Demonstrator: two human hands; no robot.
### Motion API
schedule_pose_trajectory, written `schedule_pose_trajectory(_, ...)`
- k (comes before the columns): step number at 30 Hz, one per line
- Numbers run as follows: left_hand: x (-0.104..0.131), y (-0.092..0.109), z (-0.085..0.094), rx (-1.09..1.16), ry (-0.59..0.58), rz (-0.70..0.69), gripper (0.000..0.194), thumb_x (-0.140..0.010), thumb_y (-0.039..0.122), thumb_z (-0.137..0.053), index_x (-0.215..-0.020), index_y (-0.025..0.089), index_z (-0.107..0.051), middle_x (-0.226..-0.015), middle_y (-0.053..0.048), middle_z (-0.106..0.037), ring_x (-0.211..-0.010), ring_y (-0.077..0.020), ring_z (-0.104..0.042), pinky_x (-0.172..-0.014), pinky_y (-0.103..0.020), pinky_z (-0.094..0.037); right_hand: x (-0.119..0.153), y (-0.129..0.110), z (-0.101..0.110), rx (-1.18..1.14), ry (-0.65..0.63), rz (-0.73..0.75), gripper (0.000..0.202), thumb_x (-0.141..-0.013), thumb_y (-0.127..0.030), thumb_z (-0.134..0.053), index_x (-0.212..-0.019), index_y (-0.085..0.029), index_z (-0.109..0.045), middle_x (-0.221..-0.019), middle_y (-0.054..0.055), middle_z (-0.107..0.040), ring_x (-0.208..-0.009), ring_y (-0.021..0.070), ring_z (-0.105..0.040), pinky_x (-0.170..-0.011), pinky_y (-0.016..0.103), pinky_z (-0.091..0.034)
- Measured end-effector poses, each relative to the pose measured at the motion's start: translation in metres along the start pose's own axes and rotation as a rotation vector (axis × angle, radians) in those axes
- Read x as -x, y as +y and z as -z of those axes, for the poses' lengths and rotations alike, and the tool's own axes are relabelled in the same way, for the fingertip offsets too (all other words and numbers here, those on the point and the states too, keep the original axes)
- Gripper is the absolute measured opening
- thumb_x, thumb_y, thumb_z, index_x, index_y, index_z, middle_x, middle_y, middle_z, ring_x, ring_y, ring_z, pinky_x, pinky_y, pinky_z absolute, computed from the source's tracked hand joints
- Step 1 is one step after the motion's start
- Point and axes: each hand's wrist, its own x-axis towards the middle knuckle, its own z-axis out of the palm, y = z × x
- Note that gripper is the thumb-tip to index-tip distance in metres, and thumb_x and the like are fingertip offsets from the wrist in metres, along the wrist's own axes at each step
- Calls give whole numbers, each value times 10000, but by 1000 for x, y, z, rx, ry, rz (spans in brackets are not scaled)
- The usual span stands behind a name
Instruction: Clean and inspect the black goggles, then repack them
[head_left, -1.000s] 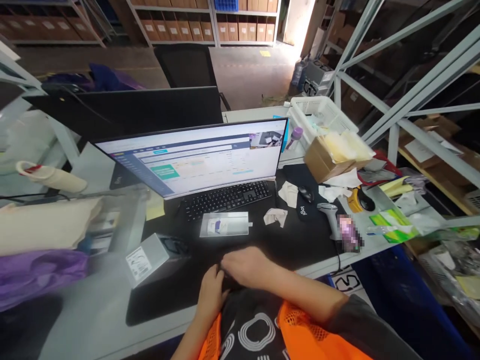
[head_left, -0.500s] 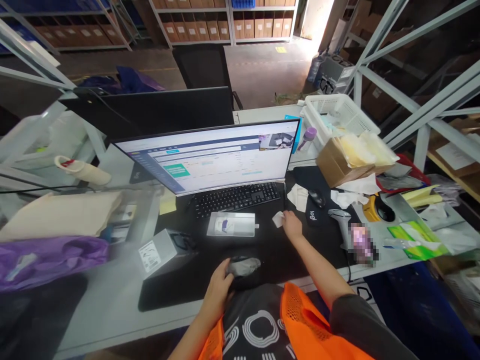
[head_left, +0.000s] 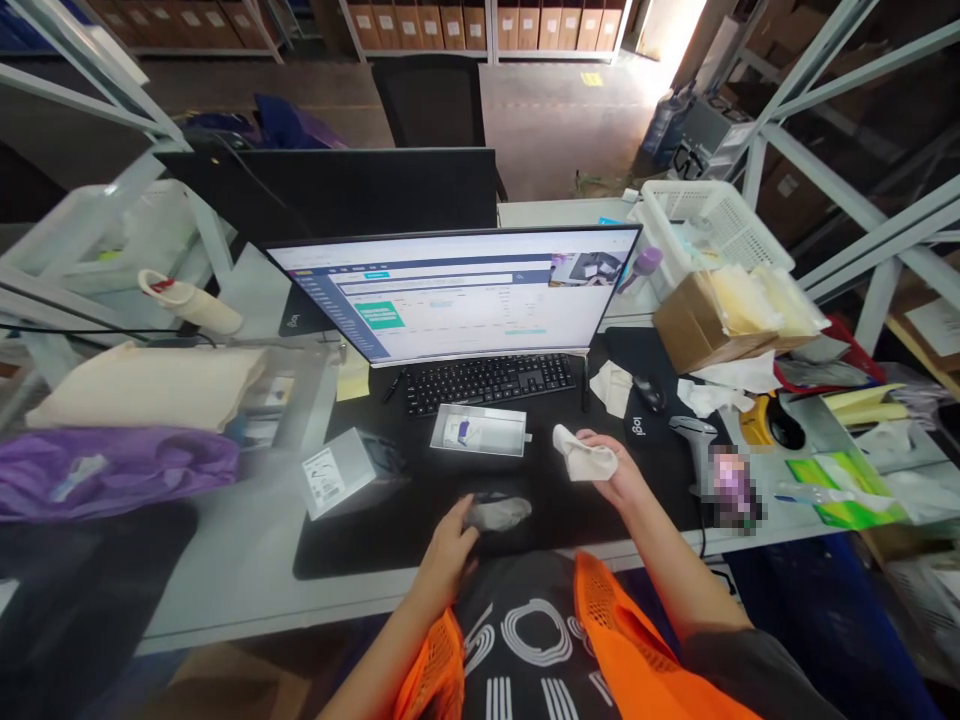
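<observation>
My right hand (head_left: 624,482) is closed on a folded white cloth (head_left: 585,460), raised a little above the black desk mat (head_left: 360,550). Down near the mat's front edge, my left hand (head_left: 448,548) grips the left end of a dark object with a grey, glossy side (head_left: 499,514); blur hides its exact kind. A shallow white-and-clear box (head_left: 491,432) with a purple picture lies just beyond it. Left of that stands a grey carton (head_left: 337,473) with a white barcode label.
Behind the mat are a keyboard (head_left: 491,384) and a lit monitor (head_left: 457,300). A second white cloth (head_left: 611,388), a mouse (head_left: 649,394) and a barcode scanner (head_left: 694,445) lie at right. A cardboard box (head_left: 686,325) and white basket (head_left: 720,225) stand farther back.
My right hand has lifted the white cloth off the mat and drawn it nearer, so more of it shows. The left hand keeps its grip. The whole view has shifted slightly.
</observation>
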Motion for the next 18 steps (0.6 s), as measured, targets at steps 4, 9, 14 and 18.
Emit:
schedule_pose_trajectory(4,-1,-1,1,2,1,-20,278,-683,77,-624,-936,177,-677,-1572,-117,-370,-1419,-326,-394,-1111,-504,-419,17,-17,-22,122,-266,-16,315,-850,-329,-613,-1122,-220,-728,-1277,103,-659,-1080,254,-668,-872,378,-551)
schedule_pose_trajectory(9,0,-5,-1,14,13,-63,343,-706,105,-640,-1031,198,-695,-1592,-101,-336,-1423,-324,-384,-1123,-495,-401,34,6,-74,438,-668,34,371,-866,-280,-637,-1213,-171,-707,-1260,133,-686,-1137,261,-660,-975,382,-519)
schedule_pose_trajectory(14,2,-9,-3,15,33,-103,541,-694,57,-620,-1197,249,-672,-1607,-105,-301,-1445,-345,-344,-1130,-528,-383,31,47,-121,800,-882,212,260,-850,-62,-641,-1071,-153,-743,-1247,101,-703,-1217,222,-618,-1082,357,-451)
schedule_pose_trajectory(18,2,-14,-6,14,48,-139,414,-684,45,-628,-1041,226,-734,-1626,-110,-243,-1439,-397,-333,-1114,-589,-375,28,55,-127,1075,-893,383,218,-914,-114,-643,-1124,-150,-685,-1298,87,-659,-1206,227,-614,-1022,444,-506)
